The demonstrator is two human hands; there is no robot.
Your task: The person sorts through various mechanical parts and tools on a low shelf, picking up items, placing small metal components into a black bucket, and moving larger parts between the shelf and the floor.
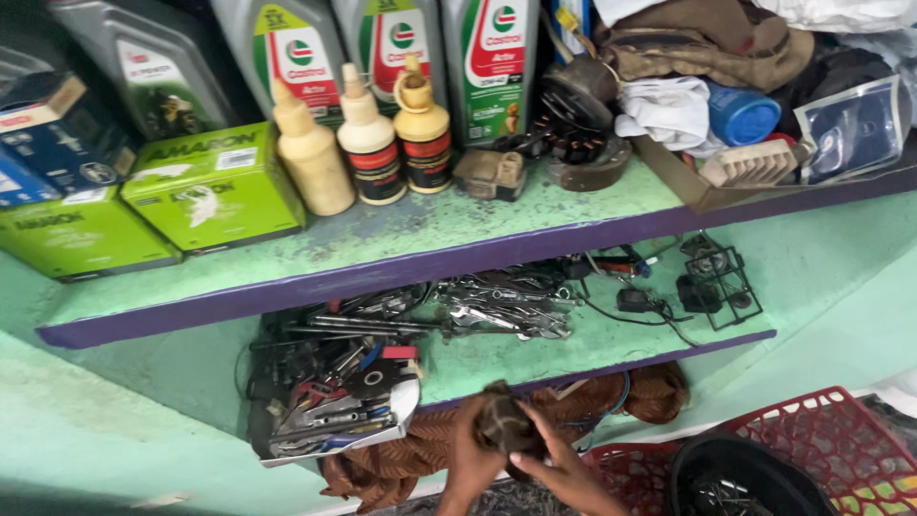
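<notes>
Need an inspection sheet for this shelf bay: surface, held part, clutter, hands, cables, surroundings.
Surface: lower green shelf with purple edge, paint worn; upper shelf likewise.
Job's things: small dark, grimy part held in front of the lower shelf; kind cannot be told.
Clutter: heap of spanners; tray of hand tools overhanging the shelf edge; brown cloth below.
Grippers: left hand and right hand both grip the part.
Cables: black lead on the lower shelf, beside a wire cage.
Surroundings: three squeeze bottles, oil cans, green boxes, red crate, black tub.
</notes>
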